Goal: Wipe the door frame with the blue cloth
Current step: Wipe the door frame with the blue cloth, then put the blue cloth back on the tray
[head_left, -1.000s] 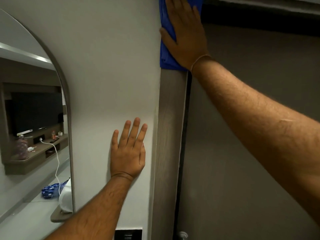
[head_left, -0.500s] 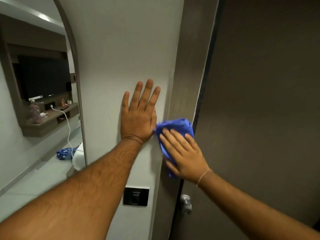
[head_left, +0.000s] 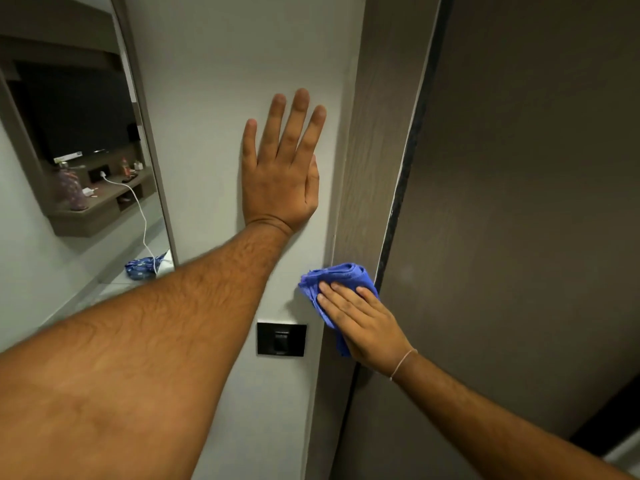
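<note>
The grey-brown wooden door frame (head_left: 381, 133) runs as a vertical strip between the white wall and the dark door (head_left: 519, 202). My right hand (head_left: 363, 327) presses the bunched blue cloth (head_left: 343, 275) flat against the frame, level with the wall switch. The cloth's lower part is hidden under my palm. My left hand (head_left: 282, 174) lies flat on the white wall, fingers spread and pointing up, just left of the frame, holding nothing.
A black wall switch (head_left: 281, 339) sits on the white wall (head_left: 225, 81) left of the frame. An arched mirror (head_left: 86, 150) at the left reflects a television, a shelf and a white cable.
My right hand has slid the blue cloth down the frame from its top corner to switch height. My left hand stays flat on the wall. The view has tilted downward.
</note>
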`<state>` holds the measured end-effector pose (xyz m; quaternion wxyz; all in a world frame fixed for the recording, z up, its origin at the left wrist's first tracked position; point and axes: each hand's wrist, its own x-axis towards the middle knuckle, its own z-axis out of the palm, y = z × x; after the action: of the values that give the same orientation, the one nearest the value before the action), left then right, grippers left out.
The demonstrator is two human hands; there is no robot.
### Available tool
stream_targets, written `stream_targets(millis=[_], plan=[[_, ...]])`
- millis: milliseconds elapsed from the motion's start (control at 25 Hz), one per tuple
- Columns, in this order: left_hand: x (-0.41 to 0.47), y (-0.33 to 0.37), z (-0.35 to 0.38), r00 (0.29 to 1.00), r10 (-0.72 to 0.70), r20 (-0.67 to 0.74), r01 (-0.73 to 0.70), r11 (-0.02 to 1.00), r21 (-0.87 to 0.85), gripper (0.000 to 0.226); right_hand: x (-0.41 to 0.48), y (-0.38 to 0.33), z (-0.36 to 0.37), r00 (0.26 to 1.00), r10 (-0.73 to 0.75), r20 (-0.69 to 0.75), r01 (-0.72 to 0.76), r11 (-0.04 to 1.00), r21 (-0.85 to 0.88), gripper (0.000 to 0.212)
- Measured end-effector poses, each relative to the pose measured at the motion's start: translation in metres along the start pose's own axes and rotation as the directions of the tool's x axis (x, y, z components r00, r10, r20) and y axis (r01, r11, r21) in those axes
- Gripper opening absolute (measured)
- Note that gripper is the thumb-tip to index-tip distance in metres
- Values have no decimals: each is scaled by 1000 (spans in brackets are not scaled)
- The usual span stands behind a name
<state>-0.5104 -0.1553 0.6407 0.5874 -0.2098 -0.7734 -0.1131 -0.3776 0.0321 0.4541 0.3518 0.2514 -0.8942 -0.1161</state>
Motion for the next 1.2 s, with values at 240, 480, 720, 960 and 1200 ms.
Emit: stream_targets(millis=[240,480,720,960,1200], plan=[[-38,11,-22,990,-33,135,52,989,-138,68,-76,-74,-19,927,136,349,-261,902,344,75],[-275,117,-74,822,-176,542,342,913,-223,63,-274,-158,-56,579,643,502,-810,385,442,66],[-510,307,-175,191,360,913,313,860,-404,75,-525,-222,-141,-146,683,716,-963,-263,54,48],[-581,429,-237,-164,641,750,242,763,-600,72,-676,-210,-200,-541,699,468,-808,-587,-57,56],[-590,477,-236,-145,689,710,188,724,-664,82,-718,-180,-164,-577,600,554,-802,-544,-246,77]])
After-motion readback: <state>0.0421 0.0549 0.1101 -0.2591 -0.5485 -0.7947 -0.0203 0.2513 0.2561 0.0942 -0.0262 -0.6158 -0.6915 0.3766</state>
